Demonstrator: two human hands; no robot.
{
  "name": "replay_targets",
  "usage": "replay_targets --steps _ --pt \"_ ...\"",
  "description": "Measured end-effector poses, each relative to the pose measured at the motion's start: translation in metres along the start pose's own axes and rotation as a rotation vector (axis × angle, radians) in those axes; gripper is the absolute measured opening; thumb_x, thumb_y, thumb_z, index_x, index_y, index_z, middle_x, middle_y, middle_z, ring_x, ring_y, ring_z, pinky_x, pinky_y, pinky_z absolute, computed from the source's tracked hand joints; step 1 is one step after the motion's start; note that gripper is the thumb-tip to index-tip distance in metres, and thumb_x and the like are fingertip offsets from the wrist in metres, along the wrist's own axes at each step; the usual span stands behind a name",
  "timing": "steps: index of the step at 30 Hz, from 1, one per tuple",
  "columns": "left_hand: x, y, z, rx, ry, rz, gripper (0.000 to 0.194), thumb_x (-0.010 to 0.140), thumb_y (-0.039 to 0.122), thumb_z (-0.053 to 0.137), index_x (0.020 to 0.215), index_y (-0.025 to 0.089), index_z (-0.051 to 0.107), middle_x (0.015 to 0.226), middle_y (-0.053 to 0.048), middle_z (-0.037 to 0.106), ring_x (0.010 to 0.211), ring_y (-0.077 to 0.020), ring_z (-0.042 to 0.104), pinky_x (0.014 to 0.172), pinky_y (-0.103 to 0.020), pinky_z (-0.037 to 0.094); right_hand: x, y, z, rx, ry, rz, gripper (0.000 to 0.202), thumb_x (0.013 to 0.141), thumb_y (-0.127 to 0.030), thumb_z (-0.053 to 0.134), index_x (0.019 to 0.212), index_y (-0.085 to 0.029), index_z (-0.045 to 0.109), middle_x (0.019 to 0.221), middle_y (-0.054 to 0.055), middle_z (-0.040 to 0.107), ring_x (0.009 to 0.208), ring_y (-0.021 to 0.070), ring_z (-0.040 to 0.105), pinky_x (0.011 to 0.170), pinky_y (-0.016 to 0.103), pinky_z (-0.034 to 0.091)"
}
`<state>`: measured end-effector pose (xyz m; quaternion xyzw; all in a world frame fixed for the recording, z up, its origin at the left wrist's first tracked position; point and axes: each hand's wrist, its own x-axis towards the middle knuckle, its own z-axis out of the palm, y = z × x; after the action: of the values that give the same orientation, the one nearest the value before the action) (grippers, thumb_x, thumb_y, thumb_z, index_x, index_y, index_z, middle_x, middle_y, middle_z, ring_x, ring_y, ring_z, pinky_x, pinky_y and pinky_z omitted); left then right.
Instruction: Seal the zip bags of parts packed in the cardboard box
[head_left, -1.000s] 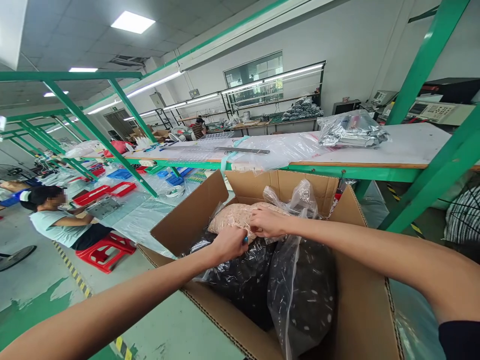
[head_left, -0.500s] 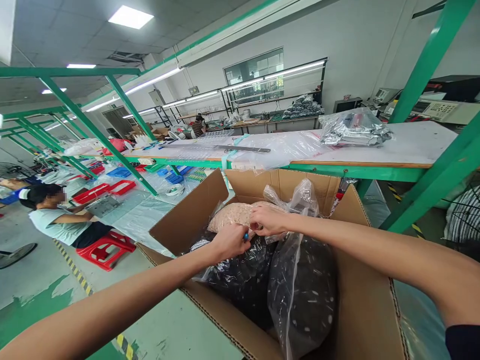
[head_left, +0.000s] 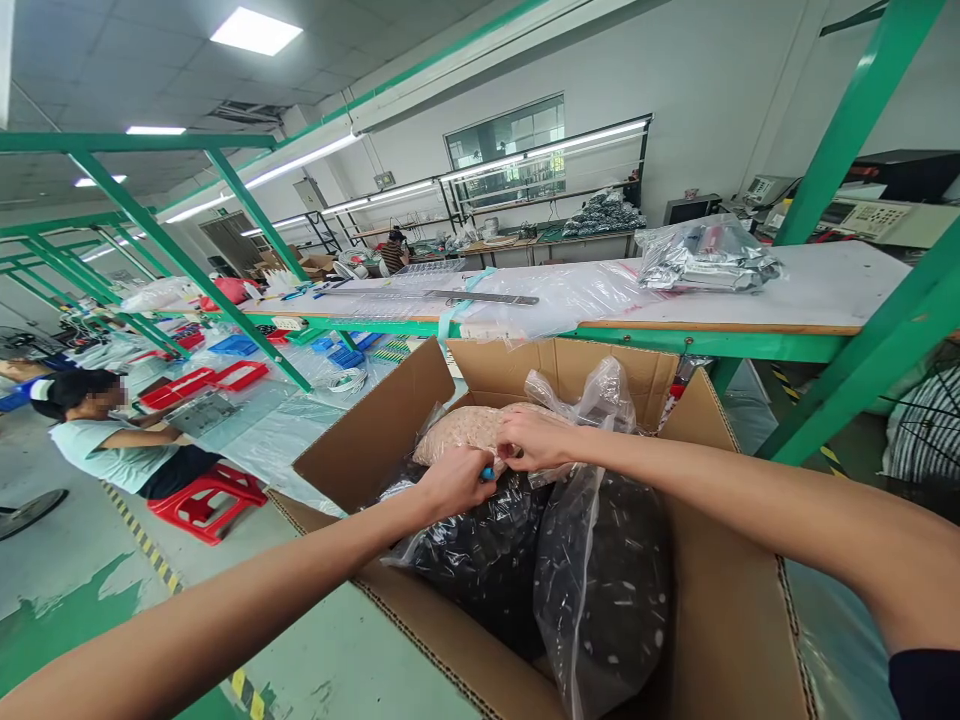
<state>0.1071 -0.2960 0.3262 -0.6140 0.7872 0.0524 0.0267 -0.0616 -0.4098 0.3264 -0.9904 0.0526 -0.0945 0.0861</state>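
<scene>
Beige-filled bag [head_left: 451, 432]: far half of cardboard box [head_left: 731, 620], long axis crosswise; right hand [head_left: 534, 440] nearer, fingers bent, hold unclear; left hand [head_left: 454, 482] curled round blue item [head_left: 488, 473].

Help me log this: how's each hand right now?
Left hand: fingers closed, blue object showing; hold unclear.
Right hand: fingers curled at beige bag; grip unclear.

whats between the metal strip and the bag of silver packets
In the head view, clear plastic sheeting lies between the metal strip and the bag.

Factory workshop with green-framed workbenches [head_left: 780, 305]
</scene>
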Motion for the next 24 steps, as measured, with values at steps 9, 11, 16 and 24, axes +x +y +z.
replay_targets --steps 9,11,16,24 --pt "-0.028 -0.005 -0.005 -0.067 -0.068 -0.11 0.019 0.086 0.025 0.053 0.081 0.017 0.069 0.08 -0.008 0.071 0.081 -0.024 0.067 0.065 -0.029 0.037 -0.003 0.002 0.007 -0.085 -0.009 -0.081 0.014 0.089 -0.029 0.06 0.09 -0.016 0.064 0.092 0.004 0.068 0.096 0.0214 0.053 0.082 0.035 0.033" --pt "-0.031 -0.007 -0.008 -0.056 -0.054 -0.105 0.019 0.088 0.024 0.052 0.084 0.017 0.07 0.082 -0.009 0.072 0.082 -0.0246 0.067 0.066 -0.03 0.037 -0.001 0.004 0.011 -0.128 -0.003 -0.099 0.016 0.089 -0.032 0.062 0.092 -0.017 0.064 0.095 0.003 0.068 0.098 0.0216 0.053 0.083 0.035 0.032" --pt "-0.033 -0.011 -0.027 0.015 -0.01 -0.08 0.021 0.087 0.021 0.051 0.089 0.016 0.071 0.089 -0.011 0.072 0.086 -0.0279 0.067 0.068 -0.031 0.039 0.006 0.009 0.006 -0.239 -0.007 -0.084 0.012 0.093 -0.023 0.056 0.087 -0.016 0.063 0.09 0.004 0.067 0.095 0.0207 0.051 0.077 0.035 0.028" --pt "-0.042 -0.041 -0.085 0.035 0.151 -0.07 0.017 0.08 0.011 0.052 0.084 0.016 0.068 0.087 -0.008 0.07 0.085 -0.0239 0.065 0.071 -0.028 0.04 0.045 -0.002 -0.046 -0.197 0.042 0.037 0.011 0.089 -0.017 0.057 0.084 -0.015 0.067 0.088 0.005 0.068 0.092 0.0204 0.051 0.077 0.035 0.026"
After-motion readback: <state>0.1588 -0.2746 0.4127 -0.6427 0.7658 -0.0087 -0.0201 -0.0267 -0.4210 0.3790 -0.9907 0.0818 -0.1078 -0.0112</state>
